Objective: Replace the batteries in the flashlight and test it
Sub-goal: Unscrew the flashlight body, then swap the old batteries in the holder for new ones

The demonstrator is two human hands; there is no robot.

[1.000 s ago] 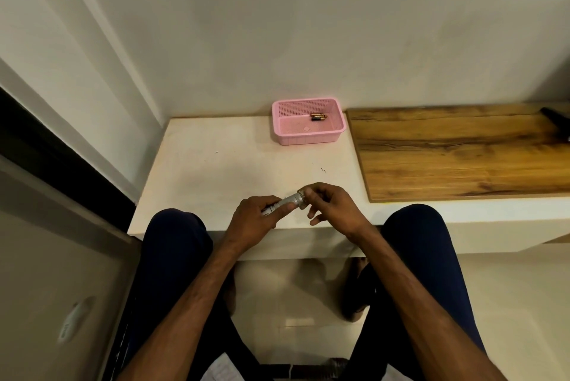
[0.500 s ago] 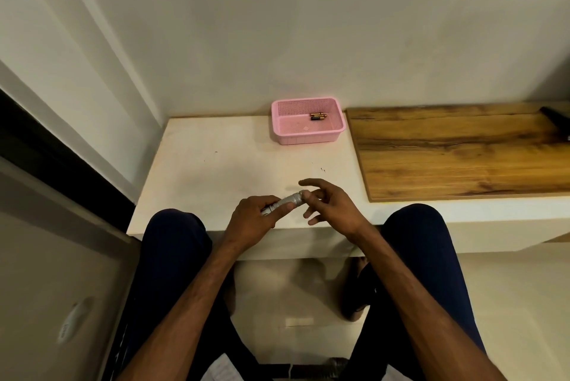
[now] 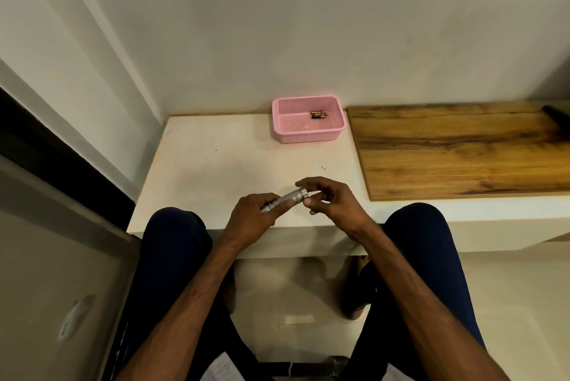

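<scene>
Both hands — L hand (image 3: pixel 251 214), R hand (image 3: pixel 331 200) — grip flashlight (image 3: pixel 288 199).

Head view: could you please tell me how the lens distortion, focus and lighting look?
Head view: wide-angle bending curves the white counter and wood-grain board; lighting is soft and dim; the small silver metal flashlight is fairly sharp; the batteries are too small to read.

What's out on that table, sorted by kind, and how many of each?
Flashlight: 1, held in both hands
Batteries: 2, it seems, in the basket
Pink basket: 1
Wooden board: 1
Total: 5
</scene>
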